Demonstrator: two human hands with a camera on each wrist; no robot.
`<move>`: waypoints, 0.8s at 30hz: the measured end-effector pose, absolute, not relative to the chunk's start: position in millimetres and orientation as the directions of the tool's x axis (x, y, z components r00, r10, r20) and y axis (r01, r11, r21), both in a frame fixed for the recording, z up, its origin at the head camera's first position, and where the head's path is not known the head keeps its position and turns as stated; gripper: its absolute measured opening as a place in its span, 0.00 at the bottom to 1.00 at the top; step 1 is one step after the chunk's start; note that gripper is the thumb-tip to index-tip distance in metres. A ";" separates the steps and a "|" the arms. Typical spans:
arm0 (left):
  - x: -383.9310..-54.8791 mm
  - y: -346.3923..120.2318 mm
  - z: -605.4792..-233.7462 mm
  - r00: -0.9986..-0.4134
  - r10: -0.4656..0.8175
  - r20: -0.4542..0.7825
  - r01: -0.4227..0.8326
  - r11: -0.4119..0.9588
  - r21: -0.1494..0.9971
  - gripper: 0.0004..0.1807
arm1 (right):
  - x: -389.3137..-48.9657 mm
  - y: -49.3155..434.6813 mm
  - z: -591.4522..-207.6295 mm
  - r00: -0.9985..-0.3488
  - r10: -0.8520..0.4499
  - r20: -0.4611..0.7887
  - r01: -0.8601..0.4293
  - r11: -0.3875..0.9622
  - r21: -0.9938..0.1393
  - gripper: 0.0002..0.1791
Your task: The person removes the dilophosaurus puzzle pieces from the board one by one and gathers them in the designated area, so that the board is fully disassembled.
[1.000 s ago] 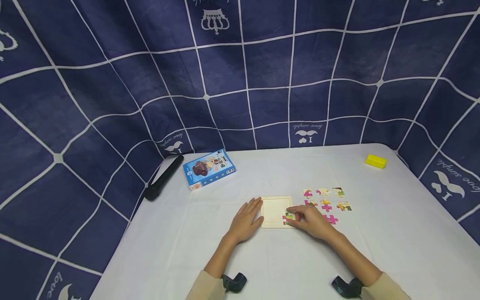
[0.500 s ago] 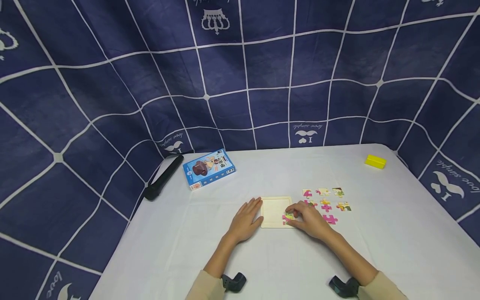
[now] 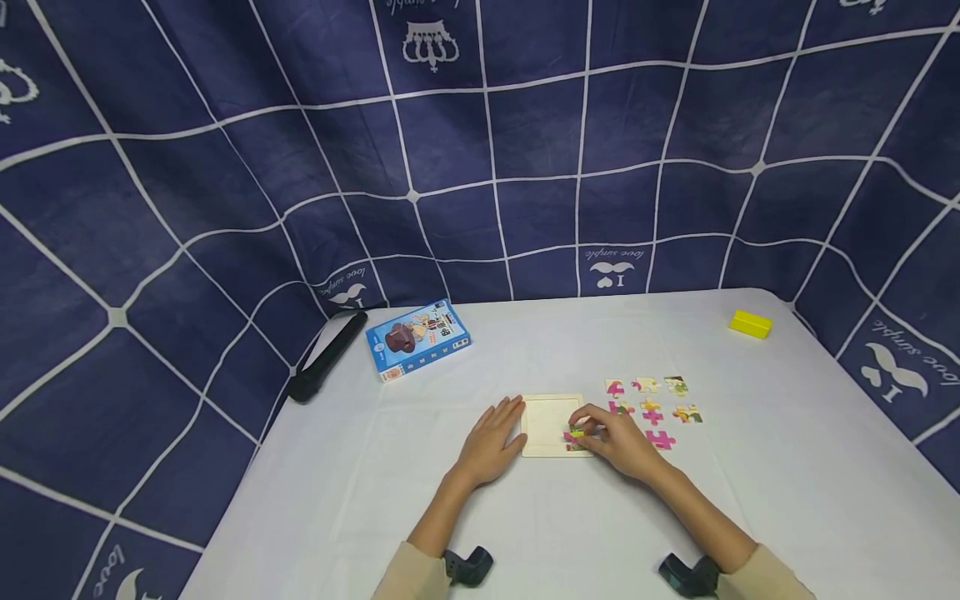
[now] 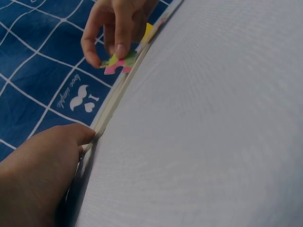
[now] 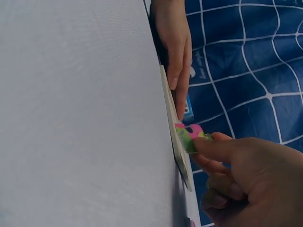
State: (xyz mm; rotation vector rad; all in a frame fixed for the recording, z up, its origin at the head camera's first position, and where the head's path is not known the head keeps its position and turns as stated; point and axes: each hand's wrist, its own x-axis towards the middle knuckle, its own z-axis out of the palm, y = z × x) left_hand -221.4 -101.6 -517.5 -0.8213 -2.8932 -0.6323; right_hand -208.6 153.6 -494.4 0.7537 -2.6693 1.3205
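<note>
My right hand [image 3: 624, 443] pinches a pink, green and yellow jigsaw piece [image 4: 120, 63] between thumb and fingers. It holds the piece tilted over the lower right corner of a shallow pale puzzle tray [image 3: 551, 454]. In the right wrist view, the thumb covers part of this jigsaw piece [image 5: 184, 136]. At the tray's left edge rests my left hand [image 3: 487, 446], its fingers extended and its thumb touching the rim. Several loose jigsaw pieces [image 3: 651, 415] lie on the table right of the tray, in rough rows.
A blue box [image 3: 418, 337] lies at the back left, beside a long black object [image 3: 327, 358]. Near the back right corner sits a yellow block [image 3: 750, 324]. Dark blue gridded cloth [image 3: 532, 208] hangs behind the white-covered table [image 3: 570, 525].
My right hand has lifted and tilted the jigsaw piece, which lay flatter in the tray's corner a second ago. The left hand has stayed at the tray's edge.
</note>
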 end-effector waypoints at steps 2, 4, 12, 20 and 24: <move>-221.2 -101.4 -517.4 -0.855 0.488 0.175 0.517 0.774 0.365 0.31 | -207.1 156.1 -491.3 -0.877 -0.388 0.283 -0.458 0.497 -0.737 0.15; -220.9 -101.3 -517.1 -0.854 0.488 0.179 0.518 0.775 0.362 0.31 | -205.0 161.3 -486.3 -0.883 -0.368 0.292 -0.448 0.476 -0.756 0.15; -220.0 -100.9 -517.2 -0.852 0.488 0.186 0.522 0.773 0.361 0.31 | -190.2 216.2 -472.2 -0.938 -0.235 0.256 -0.345 0.550 -0.761 0.16; -220.0 -101.2 -515.8 -0.849 0.490 0.197 0.528 0.773 0.353 0.31 | -177.6 279.0 -469.4 -0.968 -0.100 0.231 -0.232 0.715 -0.660 0.17; -220.3 -101.3 -515.6 -0.845 0.495 0.202 0.535 0.771 0.346 0.30 | -176.8 293.4 -472.4 -0.981 -0.090 0.171 -0.181 0.736 -0.652 0.17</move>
